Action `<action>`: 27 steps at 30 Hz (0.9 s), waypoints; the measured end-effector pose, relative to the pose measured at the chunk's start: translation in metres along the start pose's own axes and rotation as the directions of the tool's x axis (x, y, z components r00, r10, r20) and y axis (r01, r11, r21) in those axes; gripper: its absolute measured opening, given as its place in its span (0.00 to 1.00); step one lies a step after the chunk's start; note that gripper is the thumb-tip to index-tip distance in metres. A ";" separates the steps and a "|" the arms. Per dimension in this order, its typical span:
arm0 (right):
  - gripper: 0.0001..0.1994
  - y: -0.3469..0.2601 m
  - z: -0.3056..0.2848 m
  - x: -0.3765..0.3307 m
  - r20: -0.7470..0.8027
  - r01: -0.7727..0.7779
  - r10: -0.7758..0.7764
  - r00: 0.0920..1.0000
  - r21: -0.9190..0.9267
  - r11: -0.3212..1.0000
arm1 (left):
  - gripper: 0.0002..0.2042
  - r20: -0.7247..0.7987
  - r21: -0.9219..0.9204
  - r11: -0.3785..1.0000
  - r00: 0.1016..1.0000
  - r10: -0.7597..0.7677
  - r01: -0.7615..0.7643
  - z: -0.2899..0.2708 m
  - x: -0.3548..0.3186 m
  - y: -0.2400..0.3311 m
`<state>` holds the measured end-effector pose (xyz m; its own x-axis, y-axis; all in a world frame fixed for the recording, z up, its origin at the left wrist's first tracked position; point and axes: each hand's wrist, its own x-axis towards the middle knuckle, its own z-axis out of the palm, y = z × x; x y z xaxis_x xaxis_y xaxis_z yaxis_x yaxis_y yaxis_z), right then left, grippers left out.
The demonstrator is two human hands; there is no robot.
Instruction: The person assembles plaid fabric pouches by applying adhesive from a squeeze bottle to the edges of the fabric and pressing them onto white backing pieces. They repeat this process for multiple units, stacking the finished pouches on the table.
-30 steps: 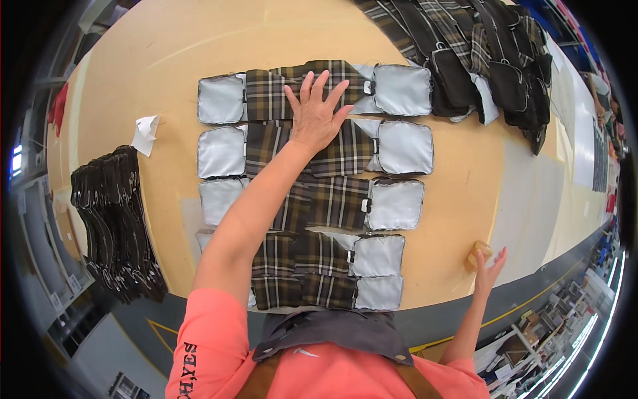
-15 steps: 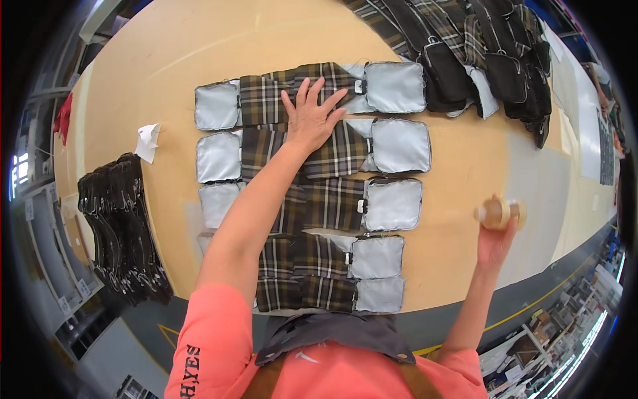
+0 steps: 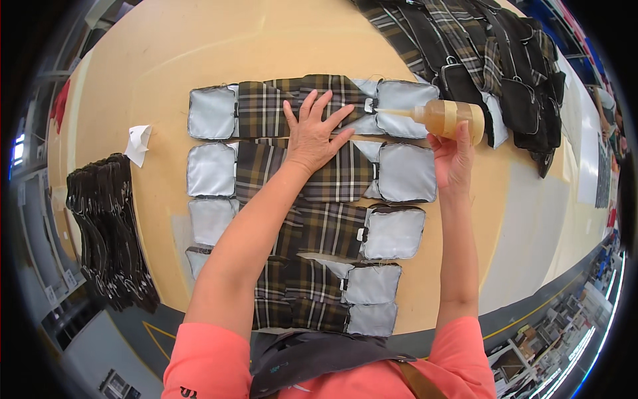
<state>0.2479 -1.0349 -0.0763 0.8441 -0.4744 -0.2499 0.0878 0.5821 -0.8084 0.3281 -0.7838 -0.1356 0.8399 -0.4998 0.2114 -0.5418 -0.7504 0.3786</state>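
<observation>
My left hand (image 3: 314,133) lies with spread fingers across the farthest plaid fabric piece (image 3: 262,106), its thumb reaching toward the piece below. In my right hand (image 3: 455,154) is a squeeze bottle (image 3: 444,120) of amber liquid with a long thin nozzle. The bottle is tipped sideways, its nozzle tip beside a small white tab (image 3: 369,105) at the right end of that piece. Pale grey-blue lined squares (image 3: 407,174) edge the plaid pieces on both sides. Several such pieces lie in a column toward me. Whether liquid comes out is too small to tell.
A heap of black and plaid sewn parts with zips (image 3: 518,93) covers the far right of the table (image 3: 199,40). On the left lies a stack of dark zipped pieces (image 3: 109,226), with a crumpled white scrap (image 3: 138,144) near it.
My right hand has brought the bottle from the right side of the table up and left to the farthest piece's white tab. My left hand still lies on the fabric.
</observation>
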 end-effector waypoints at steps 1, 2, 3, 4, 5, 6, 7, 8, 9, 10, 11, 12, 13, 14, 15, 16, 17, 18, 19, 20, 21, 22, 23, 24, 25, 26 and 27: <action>0.19 0.001 0.002 0.002 0.017 0.010 -0.009 1.000 -0.018 1.000 | 0.21 -0.002 -0.006 1.000 1.000 -0.003 0.003 0.000 0.000 0.000; 0.20 0.001 0.004 0.004 0.033 0.021 -0.019 0.999 -0.035 0.999 | 0.21 -0.005 -0.008 1.000 1.000 -0.004 0.004 0.000 0.000 -0.001; 0.21 0.001 0.009 0.005 0.047 0.047 -0.044 0.998 -0.057 0.997 | 0.21 -0.008 -0.009 1.000 1.000 -0.005 0.005 0.000 -0.001 -0.001; 0.22 -0.001 0.014 0.005 0.060 0.075 -0.070 0.996 -0.079 0.994 | 0.21 -0.010 -0.011 1.000 1.000 -0.004 0.004 0.000 -0.001 -0.001; 0.23 -0.001 0.017 0.005 0.073 0.103 -0.096 0.993 -0.101 0.989 | 0.21 -0.013 -0.014 1.000 1.000 -0.003 0.002 0.000 -0.001 -0.001; 0.25 0.001 0.016 0.008 0.090 0.136 -0.123 0.988 -0.148 0.980 | 0.21 -0.015 -0.015 1.000 1.000 -0.002 0.002 0.000 -0.001 -0.001; 0.27 0.003 0.014 0.012 0.109 0.169 -0.150 0.983 -0.194 0.966 | 0.21 -0.018 -0.016 1.000 1.000 -0.002 0.001 0.000 0.000 -0.002; 0.28 0.005 0.014 0.014 0.130 0.202 -0.175 0.976 -0.238 0.950 | 0.21 -0.020 -0.016 1.000 1.000 -0.001 0.001 0.000 0.000 -0.002; 0.30 0.006 0.015 0.013 0.147 0.237 -0.202 0.968 -0.281 0.930 | 0.21 -0.018 -0.017 1.000 1.000 -0.001 0.000 0.000 0.000 -0.002; 0.31 0.007 0.020 0.011 0.168 0.272 -0.228 0.959 -0.321 0.907 | 0.21 -0.017 -0.017 1.000 1.000 -0.001 0.000 0.000 0.000 -0.002; 0.32 0.009 0.023 0.011 0.190 0.307 -0.253 0.949 -0.359 0.882 | 0.21 -0.016 -0.016 1.000 1.000 -0.001 0.000 0.001 0.000 -0.003; 0.33 0.012 0.023 0.011 0.199 0.332 -0.274 0.941 -0.385 0.861 | 0.21 -0.015 -0.016 1.000 1.000 -0.002 0.001 0.001 -0.001 -0.003; 0.33 0.015 0.022 0.012 0.210 0.359 -0.296 0.932 -0.411 0.838 | 0.21 -0.015 -0.017 1.000 1.000 -0.002 0.002 0.001 -0.001 -0.003; 0.34 0.018 0.022 0.012 0.221 0.384 -0.317 0.922 -0.435 0.814 | 0.21 -0.015 -0.017 1.000 1.000 -0.002 0.002 0.001 -0.001 -0.003; 0.34 0.019 0.022 0.013 0.230 0.393 -0.322 0.918 -0.433 0.811 | 0.21 -0.016 -0.021 1.000 1.000 -0.002 0.002 0.001 0.000 -0.002; 0.35 0.021 0.023 0.013 0.239 0.401 -0.326 0.915 -0.431 0.808 | 0.21 -0.016 -0.025 1.000 1.000 -0.003 0.003 0.002 0.000 -0.003; 0.35 0.022 0.023 0.013 0.248 0.409 -0.330 0.911 -0.429 0.806 | 0.22 -0.017 -0.029 1.000 1.000 -0.004 0.003 0.002 0.000 -0.003; 0.35 0.023 0.024 0.012 0.252 0.416 -0.336 0.908 -0.424 0.805 | 0.22 -0.016 -0.028 1.000 1.000 -0.005 0.004 0.002 0.000 -0.003; 0.36 0.023 0.026 0.011 0.257 0.422 -0.341 0.904 -0.418 0.804 | 0.22 -0.016 -0.028 1.000 1.000 -0.007 0.006 0.002 0.000 -0.003; 0.36 0.023 0.028 0.011 0.261 0.429 -0.347 0.901 -0.412 0.804 | 0.22 -0.015 -0.027 1.000 1.000 -0.009 0.008 0.002 -0.001 -0.003; 0.36 0.024 0.028 0.011 0.269 0.435 -0.348 0.898 -0.418 0.798 | 0.22 -0.014 -0.024 1.000 1.000 -0.010 0.010 0.002 -0.001 -0.003; 0.36 0.024 0.028 0.011 0.276 0.442 -0.352 0.894 -0.424 0.791 | 0.21 -0.014 -0.022 1.000 1.000 -0.010 0.009 0.002 0.000 -0.003; 0.36 0.023 0.027 0.010 0.283 0.449 -0.355 0.891 -0.430 0.783 | 0.21 -0.014 -0.020 1.000 1.000 -0.009 0.009 0.002 0.000 -0.003; 0.36 0.023 0.027 0.010 0.289 0.453 -0.356 0.889 -0.434 0.779 | 0.21 -0.014 -0.019 1.000 1.000 -0.009 0.009 0.002 0.000 -0.003; 0.36 0.023 0.027 0.010 0.295 0.458 -0.358 0.886 -0.438 0.773 | 0.21 -0.014 -0.018 1.000 1.000 -0.009 0.009 0.002 0.000 -0.003; 0.36 0.022 0.027 0.010 0.301 0.463 -0.359 0.883 -0.443 0.768 | 0.21 -0.014 -0.017 1.000 1.000 -0.008 0.008 0.002 0.000 -0.003; 0.36 0.022 0.028 0.010 0.307 0.466 -0.358 0.882 -0.455 0.759 | 0.21 -0.013 -0.017 1.000 1.000 -0.008 0.008 0.002 0.000 -0.003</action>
<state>0.2729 -1.0085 -0.0812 0.8753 -0.4241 0.2323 0.2195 -0.0796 -0.9724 0.3299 -0.7825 -0.1388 0.8447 -0.4878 0.2204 -0.5346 -0.7468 0.3956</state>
